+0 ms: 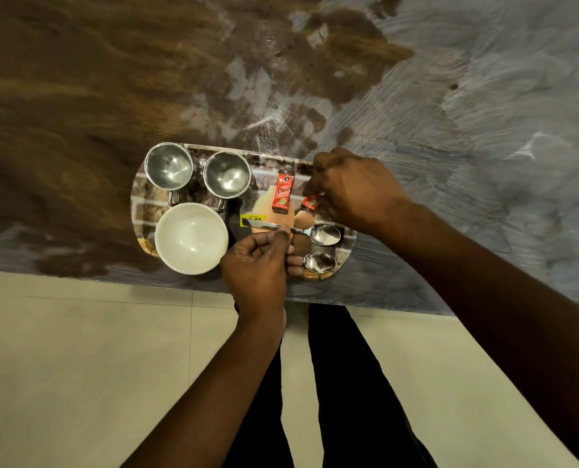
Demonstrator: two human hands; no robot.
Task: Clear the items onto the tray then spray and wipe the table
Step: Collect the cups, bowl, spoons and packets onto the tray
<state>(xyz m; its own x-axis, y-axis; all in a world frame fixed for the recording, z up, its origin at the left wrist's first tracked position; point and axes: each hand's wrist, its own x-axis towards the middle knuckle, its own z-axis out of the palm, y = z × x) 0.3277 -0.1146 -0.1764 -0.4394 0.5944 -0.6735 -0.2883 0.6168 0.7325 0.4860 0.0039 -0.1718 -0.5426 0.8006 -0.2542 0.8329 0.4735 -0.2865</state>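
**Left hand on a spoon, right hand on a sachet, both over the tray**

Left hand [257, 265] comes in closest, its thumb and fingertips pinching the handle of a spoon [325, 234] that lies across the tray [144, 211]. A second spoon [320, 262] lies just beside it, its handle hidden under the same fingers, so I cannot tell if it is held too. Right hand [352, 190] hangs over the tray's right end, fingers curled, pinching a sachet [310, 201] just beside the spoon's bowl. A second sachet [283, 192] already lies flat on the tray, near two steel cups [169, 166] and a white bowl [191, 238].

Trouble would likely come from the crowding. The tray sits at the near edge of the streaked surface [78, 96], and the bowl rests on its near rim, just beside the left wrist; a careless pull back could knock it toward the floor. Dropped too far right, the sachet may slip past the rim
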